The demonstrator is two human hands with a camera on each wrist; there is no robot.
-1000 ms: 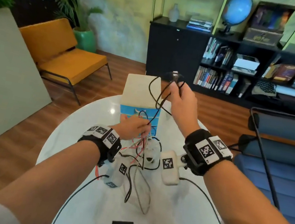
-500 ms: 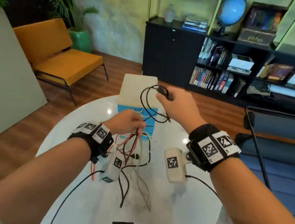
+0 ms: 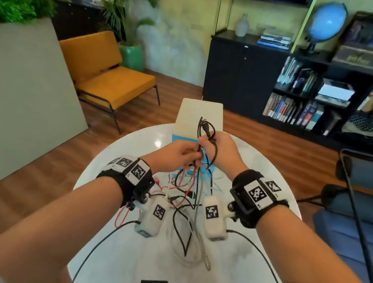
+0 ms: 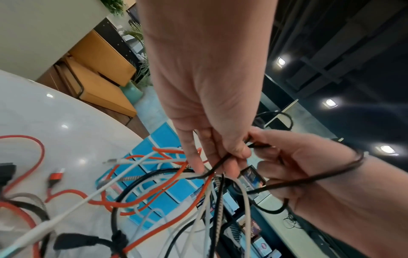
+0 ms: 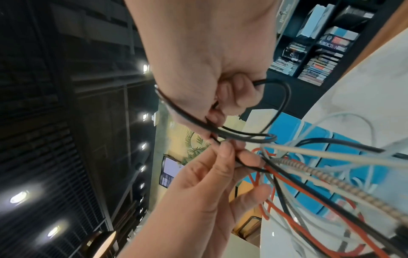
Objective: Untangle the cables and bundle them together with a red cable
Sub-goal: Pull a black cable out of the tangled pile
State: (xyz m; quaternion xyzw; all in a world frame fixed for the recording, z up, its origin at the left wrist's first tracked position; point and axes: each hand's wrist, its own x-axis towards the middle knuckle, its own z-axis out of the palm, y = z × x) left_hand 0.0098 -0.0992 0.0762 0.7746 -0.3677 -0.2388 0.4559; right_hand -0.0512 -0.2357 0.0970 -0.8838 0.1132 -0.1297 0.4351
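The thin black cable [image 3: 208,140] is raised above the table [image 3: 114,154], looped in the right hand's [image 3: 222,151] curled grip. The left hand [image 3: 176,154] pinches it just below, apparently with other strands. Below hangs the tangle — the red cable [image 4: 137,202] included. Pulling upward could cinch a knot — or drag everything along.

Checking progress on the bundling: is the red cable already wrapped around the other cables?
No, the red cable lies in loose loops among the white and black cables above the table, tied around nothing.
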